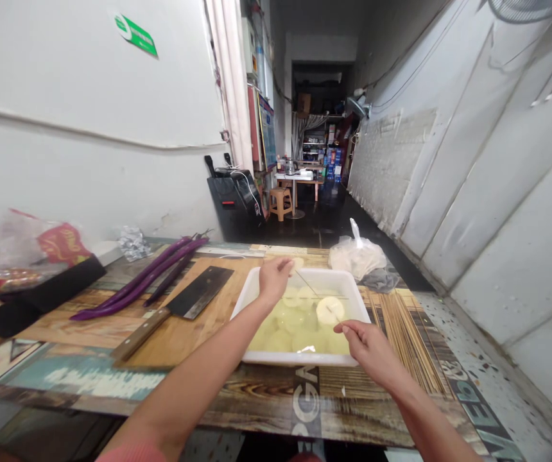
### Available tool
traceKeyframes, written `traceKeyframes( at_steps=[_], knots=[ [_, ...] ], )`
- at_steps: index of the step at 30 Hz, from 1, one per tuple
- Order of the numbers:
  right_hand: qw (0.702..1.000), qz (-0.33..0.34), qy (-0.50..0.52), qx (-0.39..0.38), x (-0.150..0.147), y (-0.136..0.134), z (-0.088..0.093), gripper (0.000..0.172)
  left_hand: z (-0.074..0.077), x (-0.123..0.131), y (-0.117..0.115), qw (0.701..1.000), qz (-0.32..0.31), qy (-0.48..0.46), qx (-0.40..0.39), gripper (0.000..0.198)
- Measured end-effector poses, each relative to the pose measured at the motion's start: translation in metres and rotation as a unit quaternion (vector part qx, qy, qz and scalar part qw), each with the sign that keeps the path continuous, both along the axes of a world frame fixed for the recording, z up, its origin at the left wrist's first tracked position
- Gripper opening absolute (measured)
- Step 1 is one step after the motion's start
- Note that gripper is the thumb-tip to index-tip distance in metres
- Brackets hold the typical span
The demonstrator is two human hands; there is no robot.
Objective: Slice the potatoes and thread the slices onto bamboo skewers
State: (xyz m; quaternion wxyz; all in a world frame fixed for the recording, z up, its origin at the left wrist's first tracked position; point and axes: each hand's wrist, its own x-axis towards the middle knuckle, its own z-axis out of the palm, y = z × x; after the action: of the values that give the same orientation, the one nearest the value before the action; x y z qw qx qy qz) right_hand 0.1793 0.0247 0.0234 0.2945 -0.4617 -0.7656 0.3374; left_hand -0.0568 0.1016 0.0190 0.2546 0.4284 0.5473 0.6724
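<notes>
My right hand [367, 350] pinches the lower end of a thin bamboo skewer [307, 283] over the front right of the white tub [300, 359]. A round, pale yellow slice [327, 313], which looks like potato, is threaded on that skewer. At the tub's back edge, my left hand [275, 280] is closed on another pale slice [297, 264], close to the skewer's far tip. Many similar slices [285, 327] lie in water inside the tub. A second skewer [338, 298] stretches across the tub behind the threaded slice.
Left of the tub, a cleaver [203, 292] lies on a wooden cutting board [180, 350]. Long purple eggplants [136, 282] lie beyond it. Loose bamboo skewers [408, 340] are spread to the right. A plastic bag [357, 255] sits behind them, and a black tray [64, 289] with packages stands far left.
</notes>
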Motion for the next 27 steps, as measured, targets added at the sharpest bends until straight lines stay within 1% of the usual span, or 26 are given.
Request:
traceKeyframes(
  at_steps=[5,11,14,16,17,19,21,22,23,24,25,26,27],
  knots=[
    [1.000,-0.005,0.004,-0.002,0.000,0.001,-0.002,0.035,0.001,0.003,-0.001,1.000,-0.012,0.012,-0.005,0.017],
    [1.000,0.001,0.029,-0.001,0.000,0.001,-0.004,0.034,-0.002,0.002,0.004,0.996,-0.026,-0.084,-0.024,0.023],
    [0.998,0.000,0.053,-0.017,0.000,-0.001,-0.003,0.033,-0.002,0.003,0.004,0.996,-0.033,-0.085,-0.023,0.026],
    [0.993,0.006,0.096,-0.066,0.000,-0.002,-0.001,0.032,-0.001,0.003,0.002,0.999,-0.035,-0.039,-0.011,0.024],
    [0.987,0.012,0.123,-0.106,-0.001,-0.002,0.000,0.033,-0.001,0.004,0.001,0.999,-0.040,-0.008,-0.002,0.022],
    [0.964,0.023,0.174,-0.198,0.000,-0.002,0.004,0.033,0.001,0.007,-0.001,0.998,-0.055,0.036,0.015,0.018],
    [0.942,0.023,0.204,-0.264,0.001,-0.001,0.006,0.035,0.002,0.011,-0.002,0.997,-0.061,0.030,0.025,0.015],
    [0.939,0.019,0.206,-0.275,0.001,-0.001,0.006,0.037,0.003,0.012,-0.002,0.998,-0.058,0.012,0.025,0.014],
    [0.943,0.015,0.199,-0.265,0.002,-0.001,0.004,0.039,0.003,0.014,-0.001,0.998,-0.051,-0.007,0.023,0.013],
    [0.956,0.009,0.180,-0.232,0.003,0.000,0.002,0.040,0.002,0.015,0.000,0.999,-0.046,-0.025,0.015,0.012],
    [0.973,0.006,0.144,-0.180,0.004,0.001,-0.002,0.042,0.001,0.015,0.002,0.998,-0.042,-0.040,0.003,0.012],
    [0.990,-0.001,0.098,-0.101,0.005,0.003,-0.006,0.042,0.000,0.015,0.004,0.998,-0.039,-0.055,-0.009,0.012],
    [0.999,-0.015,0.051,-0.012,0.005,0.004,-0.011,0.041,-0.001,0.014,0.006,0.997,-0.031,-0.066,-0.015,0.013]
  ],
)
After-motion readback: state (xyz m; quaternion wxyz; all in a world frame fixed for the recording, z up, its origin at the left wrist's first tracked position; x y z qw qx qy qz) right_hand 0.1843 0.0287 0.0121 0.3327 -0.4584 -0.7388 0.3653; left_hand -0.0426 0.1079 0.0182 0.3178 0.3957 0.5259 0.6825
